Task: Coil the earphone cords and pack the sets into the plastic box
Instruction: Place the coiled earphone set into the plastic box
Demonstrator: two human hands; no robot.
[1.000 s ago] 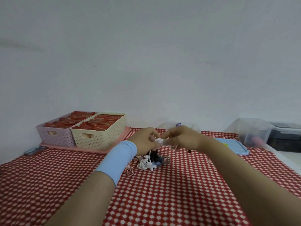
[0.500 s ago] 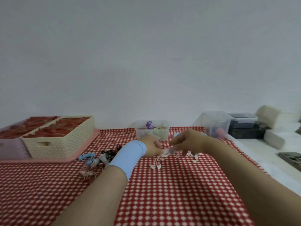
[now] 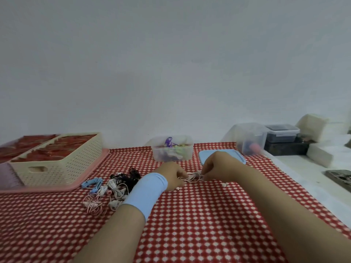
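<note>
**A:** In the head view, what are the two hands doing?

**B:** The left hand wears a blue wristband and has its fingers curled. It pinches one side of a pale pink earphone cord. The right hand also has curled fingers and pinches the other side of the same bundle.

**A:** Where is this cord?

**B:** It is low between the hands, near the middle of the table, which has a red checked cloth. I cannot tell if the bundle touches the cloth. One earbud lies on the cloth just beside the right hand.

**A:** And the plastic box?

**B:** The plastic box stands near the far edge, behind the hands, open at the top, with coloured cords inside. A blue lid lies flat just to the right of it, partly hidden by the right hand.

**A:** Are there more earphones?

**B:** Yes, a loose pile of earphones, black, white, blue and pink, lies to the left of the left hand. Toward the far left corner a cream basket stands on a pink tray.
</note>
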